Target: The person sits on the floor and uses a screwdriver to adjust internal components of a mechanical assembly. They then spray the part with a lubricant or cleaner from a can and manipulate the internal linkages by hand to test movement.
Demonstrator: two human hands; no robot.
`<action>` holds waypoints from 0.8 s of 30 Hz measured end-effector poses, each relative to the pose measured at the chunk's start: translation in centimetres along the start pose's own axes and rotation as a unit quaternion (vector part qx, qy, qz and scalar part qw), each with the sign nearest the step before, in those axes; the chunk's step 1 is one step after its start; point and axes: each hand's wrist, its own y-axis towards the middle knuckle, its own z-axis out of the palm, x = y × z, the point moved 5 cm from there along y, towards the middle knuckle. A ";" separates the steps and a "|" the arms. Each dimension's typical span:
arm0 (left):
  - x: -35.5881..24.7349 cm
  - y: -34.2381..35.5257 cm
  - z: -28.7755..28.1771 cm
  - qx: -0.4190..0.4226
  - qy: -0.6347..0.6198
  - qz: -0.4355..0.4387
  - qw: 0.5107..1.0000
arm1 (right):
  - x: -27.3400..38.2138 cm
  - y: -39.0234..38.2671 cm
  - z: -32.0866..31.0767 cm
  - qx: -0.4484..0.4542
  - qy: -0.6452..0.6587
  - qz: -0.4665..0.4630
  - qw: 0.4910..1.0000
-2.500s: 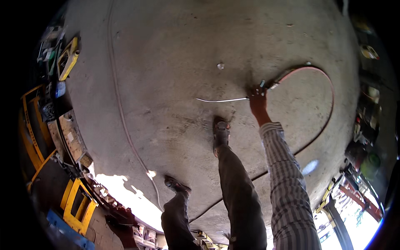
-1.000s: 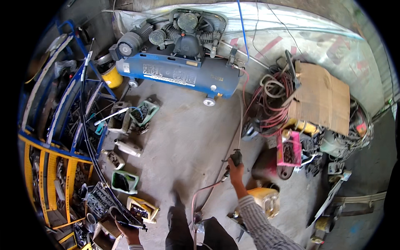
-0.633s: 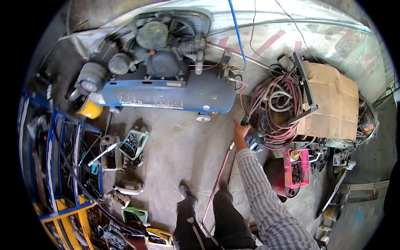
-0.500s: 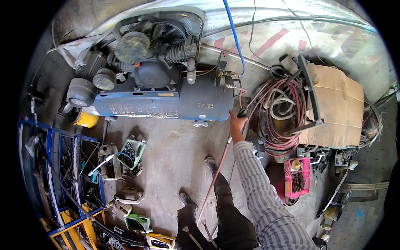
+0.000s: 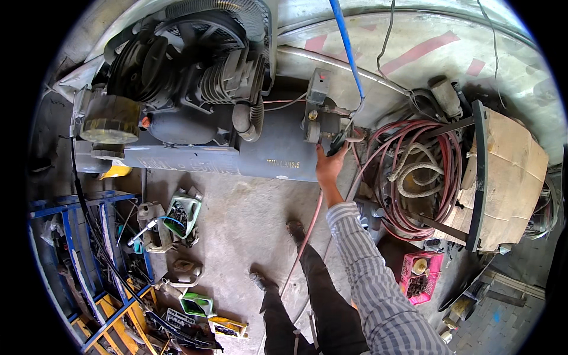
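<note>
My right hand (image 5: 331,168) reaches forward to the valve fittings (image 5: 314,125) at the right end of a dark blue air compressor tank (image 5: 278,155). Thumb and fingers close around a small dark object, whose kind I cannot make out, beside the hose connection. A red hose (image 5: 312,223) runs from below this hand down past my legs. Another hose, blue (image 5: 347,47), comes down from above to the same fittings. My left hand is out of view.
Coiled red hoses (image 5: 454,177) hang on a dark metal frame (image 5: 479,171) beside cardboard (image 5: 515,171). A pink crate (image 5: 435,263) stands below. Cut-open jugs (image 5: 190,207) line the left floor near a blue and yellow metal rack (image 5: 77,236). Cylinder heads and motor top the tank.
I am closer to the compressor, which looks larger. My right hand with the dark object has moved forward, from below the tank's end up to the valve fittings.
</note>
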 end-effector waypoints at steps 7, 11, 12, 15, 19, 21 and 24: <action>-0.1 -0.1 0.6 -0.013 -0.008 0.000 1.000 | 2.2 -0.4 -0.3 -0.016 -0.068 -0.065 0.995; 0.7 2.2 -1.3 -0.021 -0.020 -0.004 1.000 | 0.9 1.4 -2.3 -0.008 -0.130 -0.053 0.990; 0.9 2.8 -1.7 -0.020 -0.021 -0.002 1.000 | 0.9 2.4 -2.9 -0.003 -0.141 -0.025 0.990; 1.4 3.8 -4.0 -0.037 -0.028 -0.004 0.999 | 0.4 3.4 -3.6 -0.018 -0.215 -0.025 0.976; 2.0 5.6 -8.4 -0.048 -0.036 -0.001 0.998 | -2.0 5.4 -2.7 -0.024 -0.238 -0.062 0.969; 2.1 5.8 -13.2 -0.056 -0.042 -0.001 0.998 | -4.3 6.6 -1.5 -0.014 -0.314 -0.111 0.943; 3.7 5.5 -23.6 -0.038 -0.023 -0.004 0.999 | -6.5 7.7 0.6 0.011 -0.563 -0.257 0.785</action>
